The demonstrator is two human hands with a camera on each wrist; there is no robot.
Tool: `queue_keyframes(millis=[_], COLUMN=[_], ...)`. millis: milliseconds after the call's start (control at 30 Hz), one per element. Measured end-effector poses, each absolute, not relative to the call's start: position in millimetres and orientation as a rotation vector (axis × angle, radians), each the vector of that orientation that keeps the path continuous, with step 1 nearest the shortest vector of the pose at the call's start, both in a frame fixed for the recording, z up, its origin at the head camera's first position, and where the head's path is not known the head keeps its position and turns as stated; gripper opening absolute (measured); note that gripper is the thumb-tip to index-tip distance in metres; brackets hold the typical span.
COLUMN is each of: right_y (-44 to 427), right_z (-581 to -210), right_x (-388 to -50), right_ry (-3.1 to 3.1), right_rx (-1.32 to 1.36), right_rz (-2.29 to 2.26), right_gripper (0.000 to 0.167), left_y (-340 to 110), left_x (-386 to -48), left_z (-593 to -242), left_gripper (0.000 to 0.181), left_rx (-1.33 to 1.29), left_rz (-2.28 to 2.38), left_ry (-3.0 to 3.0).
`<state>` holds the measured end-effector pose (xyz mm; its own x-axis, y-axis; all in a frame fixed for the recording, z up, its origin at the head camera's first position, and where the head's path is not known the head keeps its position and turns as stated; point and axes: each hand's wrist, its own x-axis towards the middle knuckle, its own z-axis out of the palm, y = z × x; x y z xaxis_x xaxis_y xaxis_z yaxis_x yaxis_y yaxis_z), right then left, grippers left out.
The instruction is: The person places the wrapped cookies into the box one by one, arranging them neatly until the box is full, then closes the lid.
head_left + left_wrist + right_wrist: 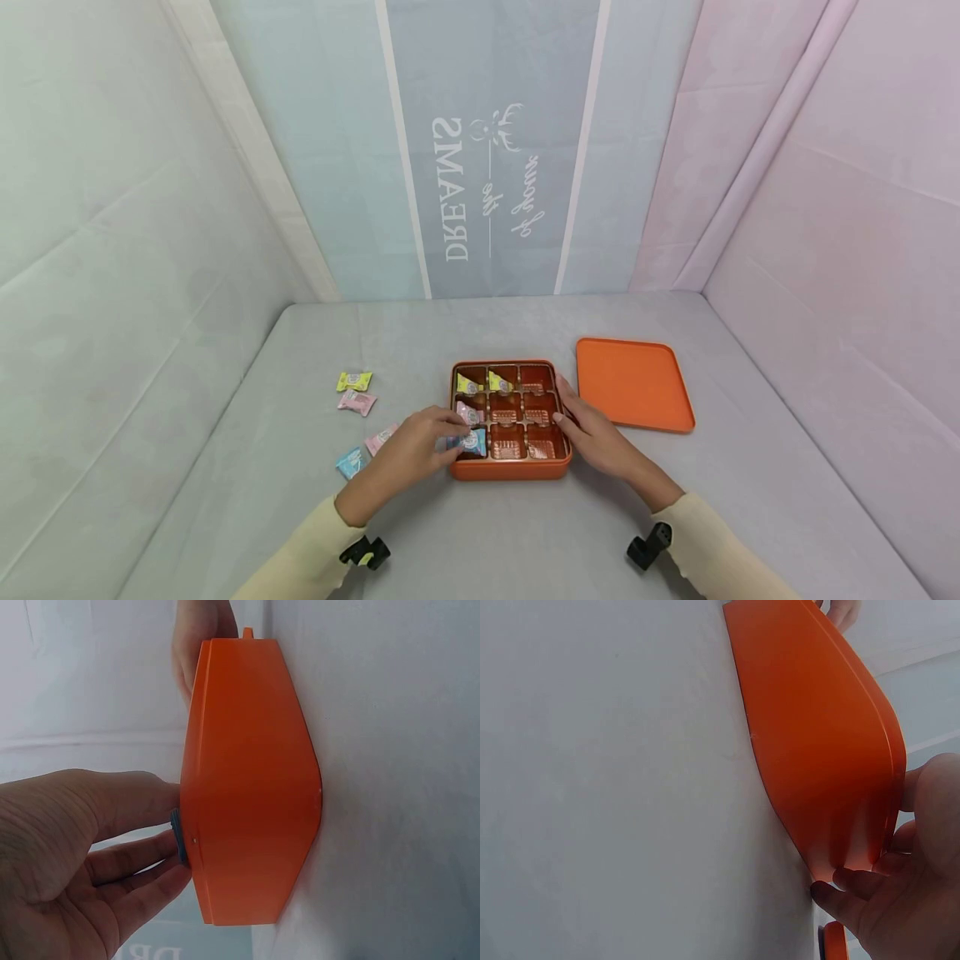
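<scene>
An orange square box (pixel 510 471) with a clear divided insert stands on the table. My left hand (pixel 416 442) pinches a blue wrapped candy (pixel 474 442) at the front-left compartment; the left wrist view shows the wrapper's edge (pixel 178 836) between thumb and fingers, at the rim. My right hand (pixel 600 437) holds the box's right side, thumb over the rim and fingers (pixel 859 883) against the outer wall. Yellow candies lie in the back-left compartment (pixel 468 384) and the back-middle one (pixel 500 382). A pink candy (pixel 468 413) sits in the middle-left compartment.
Left of the box lie a yellow candy (pixel 354 382), a pink candy (pixel 357 402), another pink candy (pixel 380 438) partly behind my left hand, and a blue candy (pixel 350 462). An orange lid (pixel 633 383) rests on the table at the right. Fabric walls surround the table.
</scene>
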<state>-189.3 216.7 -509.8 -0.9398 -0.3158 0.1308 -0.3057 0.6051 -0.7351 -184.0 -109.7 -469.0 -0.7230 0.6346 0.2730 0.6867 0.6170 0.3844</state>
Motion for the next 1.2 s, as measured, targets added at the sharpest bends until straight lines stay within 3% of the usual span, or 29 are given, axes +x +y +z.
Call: queue_keyframes(millis=[1200], right_y=[216], right_z=[-506], right_x=[-188], right_ry=[2.795], right_rx=[-0.537], right_rz=[-1.293], right_gripper=[0.068], left_y=[-105], left_x=[-178], left_z=[-467], left_gripper=[0.017], left_rx=[-1.228], left_rz=[-0.61], left_ry=[-2.634])
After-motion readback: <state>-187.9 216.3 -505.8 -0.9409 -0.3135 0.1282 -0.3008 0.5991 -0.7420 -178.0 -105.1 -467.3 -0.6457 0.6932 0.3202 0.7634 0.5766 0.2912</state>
